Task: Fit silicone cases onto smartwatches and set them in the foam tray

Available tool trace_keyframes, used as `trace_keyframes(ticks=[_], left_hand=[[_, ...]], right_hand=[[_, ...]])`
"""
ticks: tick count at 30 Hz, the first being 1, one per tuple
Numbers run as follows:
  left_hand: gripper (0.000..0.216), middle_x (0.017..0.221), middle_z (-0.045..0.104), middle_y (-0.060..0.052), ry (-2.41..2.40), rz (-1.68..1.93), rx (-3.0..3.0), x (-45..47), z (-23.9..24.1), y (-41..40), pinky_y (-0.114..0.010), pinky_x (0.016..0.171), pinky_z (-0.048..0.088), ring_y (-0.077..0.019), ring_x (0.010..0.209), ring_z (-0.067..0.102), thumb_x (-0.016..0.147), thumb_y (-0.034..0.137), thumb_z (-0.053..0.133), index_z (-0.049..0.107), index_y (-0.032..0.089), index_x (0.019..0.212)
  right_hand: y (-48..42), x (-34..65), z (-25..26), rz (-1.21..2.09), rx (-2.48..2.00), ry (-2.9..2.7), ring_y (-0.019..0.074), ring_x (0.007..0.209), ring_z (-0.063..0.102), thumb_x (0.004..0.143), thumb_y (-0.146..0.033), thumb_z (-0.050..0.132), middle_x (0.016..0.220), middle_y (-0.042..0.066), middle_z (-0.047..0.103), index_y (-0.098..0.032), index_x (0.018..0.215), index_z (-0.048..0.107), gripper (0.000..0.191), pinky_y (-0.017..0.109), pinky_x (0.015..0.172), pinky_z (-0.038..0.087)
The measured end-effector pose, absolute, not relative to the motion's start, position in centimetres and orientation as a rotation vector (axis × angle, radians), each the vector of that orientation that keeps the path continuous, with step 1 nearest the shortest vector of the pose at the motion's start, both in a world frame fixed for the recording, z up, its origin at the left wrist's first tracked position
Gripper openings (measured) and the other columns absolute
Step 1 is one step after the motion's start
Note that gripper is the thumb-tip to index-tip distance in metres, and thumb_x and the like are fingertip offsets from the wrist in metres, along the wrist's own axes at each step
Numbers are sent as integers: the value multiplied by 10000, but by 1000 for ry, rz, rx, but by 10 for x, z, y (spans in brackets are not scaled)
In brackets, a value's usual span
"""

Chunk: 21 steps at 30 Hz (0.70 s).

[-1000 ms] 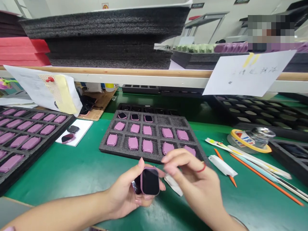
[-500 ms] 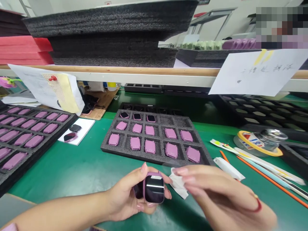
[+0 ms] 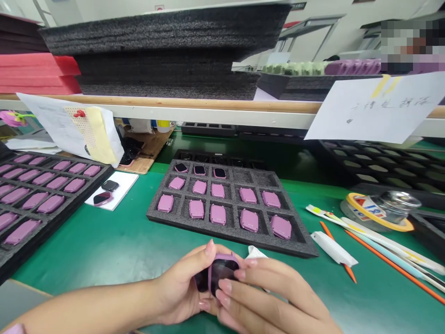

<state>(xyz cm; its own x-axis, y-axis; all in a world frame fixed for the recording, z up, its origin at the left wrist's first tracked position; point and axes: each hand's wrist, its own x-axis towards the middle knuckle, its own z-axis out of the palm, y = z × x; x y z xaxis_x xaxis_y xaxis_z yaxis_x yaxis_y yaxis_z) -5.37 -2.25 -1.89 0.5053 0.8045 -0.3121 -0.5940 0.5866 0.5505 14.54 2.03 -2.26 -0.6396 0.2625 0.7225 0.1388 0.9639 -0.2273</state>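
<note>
My left hand [image 3: 179, 290] is closed around two purple-framed smartwatches held side by side, with the thumb along the top. The front smartwatch [image 3: 225, 265] turns its dark glossy screen toward me; the one behind it [image 3: 201, 280] is mostly covered. My right hand [image 3: 278, 292] has its fingertips on the front watch's screen and right edge; its thumb is hidden. A crumpled white wipe [image 3: 256, 253] shows behind the right fingers, apparently on the table. Just beyond the hands, a dark foam tray [image 3: 229, 234] holds more purple watches, most back-up and three screen-up.
Left is another foam tray [image 3: 74, 206] of purple watches, beside two watch pieces on a white pad [image 3: 121, 190]. To the right lie a white packet [image 3: 333, 248], orange sticks [image 3: 382, 250] and a glass jar [image 3: 375, 213]. A shelf edge [image 3: 208, 111] crosses above, bearing foam stacks.
My right hand has moved left and down onto the front watch, now covering part of its screen. The left hand stays nearly in place, still holding both watches.
</note>
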Motion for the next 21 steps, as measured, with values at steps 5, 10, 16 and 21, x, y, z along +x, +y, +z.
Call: trace_keyframes(ticks=[5,10,16,21], left_hand=[[465,625,541,26,529,889,432,-53,-21,-23,-177,412,169,-36,422,371,775,614,736,665,168,886],[472,801,663,-53,564,927,450,-53,-26,-18,-166,411,185,-28,447,416,795,604,725,678,153,927],[507,815,680,-70,557,915,498,-52,-25,-19,-173,409,213,-12,413,381,797,625,710,713,141,946],[506,650,579,7,607,907,411,-53,-24,-20,-160,401,186,-34,430,418,735,632,762,680,161,901]], right_hand=[[19,148,-6,133,-372,-2267,244,979,731,907,-312,657,1002,36,805,-242,1266,665,367,402,1005,554],[22,133,-11,328,-535,-2086,213,999,700,898,-83,505,1007,42,780,-216,1189,642,348,386,946,538],[25,131,-16,512,-594,-2033,189,1027,660,1004,-178,469,1070,76,718,-202,1225,572,244,322,878,548],[25,129,-10,198,-317,-2141,207,984,658,922,-369,683,987,78,673,-194,986,665,187,375,945,527]])
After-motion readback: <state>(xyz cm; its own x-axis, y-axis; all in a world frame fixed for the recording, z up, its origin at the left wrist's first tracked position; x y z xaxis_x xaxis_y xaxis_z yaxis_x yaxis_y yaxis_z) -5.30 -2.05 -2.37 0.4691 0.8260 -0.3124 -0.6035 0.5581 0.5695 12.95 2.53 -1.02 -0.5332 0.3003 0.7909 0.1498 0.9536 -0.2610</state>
